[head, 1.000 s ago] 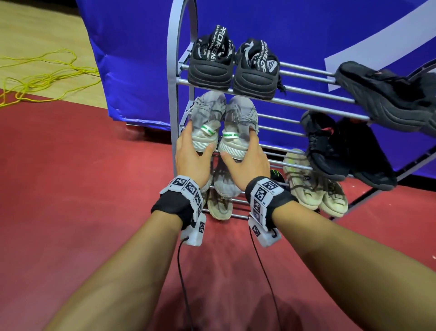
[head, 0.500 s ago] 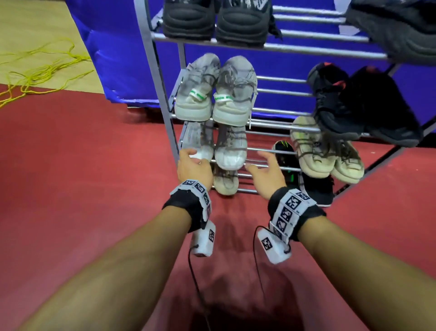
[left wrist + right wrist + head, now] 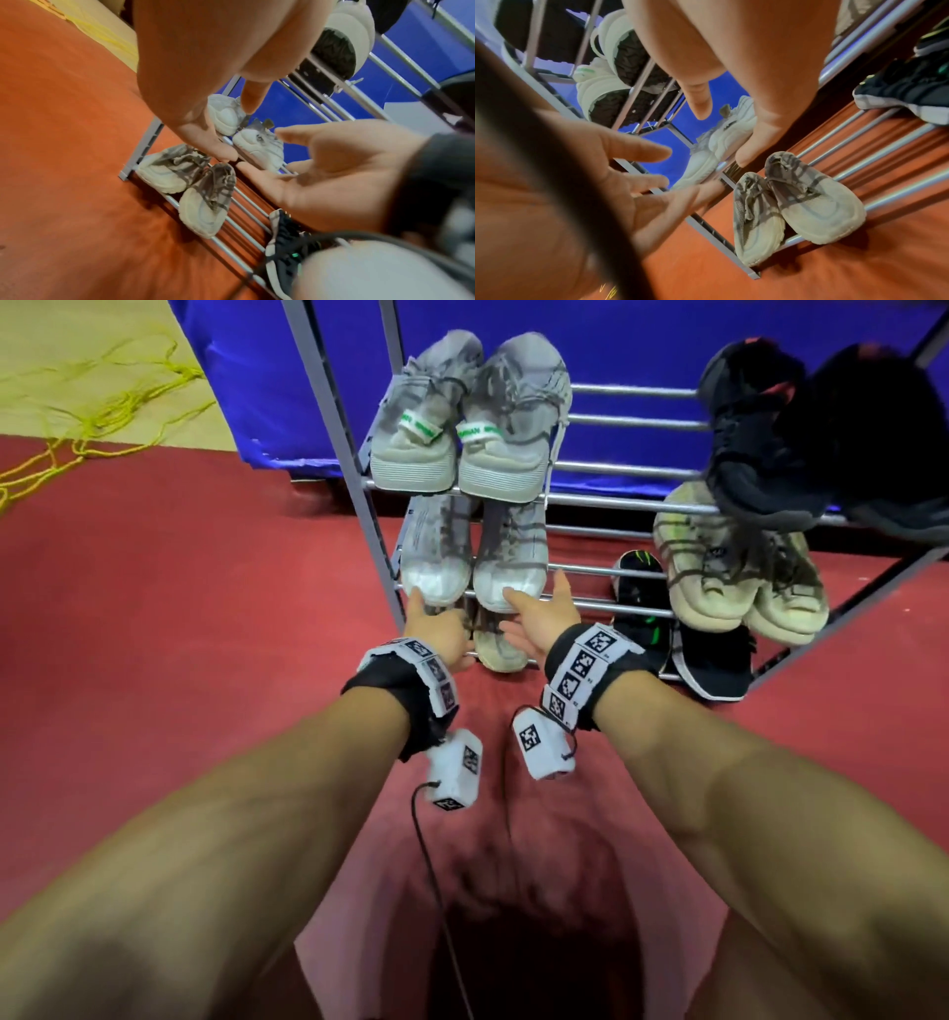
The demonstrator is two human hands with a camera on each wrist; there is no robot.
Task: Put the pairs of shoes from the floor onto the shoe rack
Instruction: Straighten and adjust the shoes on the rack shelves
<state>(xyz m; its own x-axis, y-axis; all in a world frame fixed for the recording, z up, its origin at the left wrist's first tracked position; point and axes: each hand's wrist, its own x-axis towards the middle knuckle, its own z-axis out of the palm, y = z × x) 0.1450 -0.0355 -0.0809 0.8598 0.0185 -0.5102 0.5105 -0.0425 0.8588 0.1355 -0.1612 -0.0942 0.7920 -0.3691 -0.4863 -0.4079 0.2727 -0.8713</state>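
Observation:
A grey metal shoe rack holds several pairs. Grey sneakers with green tags sit on an upper left shelf. A grey-white pair lies one shelf down, and a beige pair is on the bottom bars. My left hand and right hand hover empty, fingers spread, just in front of the grey-white pair's toes. Whether they touch them I cannot tell.
On the rack's right side are black shoes, a cream pair and dark sneakers with green marks beside a black one. Blue padding stands behind. Yellow rope lies far left on the floor. Red carpet spreads in front.
Both hands let go of the green-tagged sneakers, which stay on their shelf, and dropped to the lower shelf. The head view has tilted down and closer.

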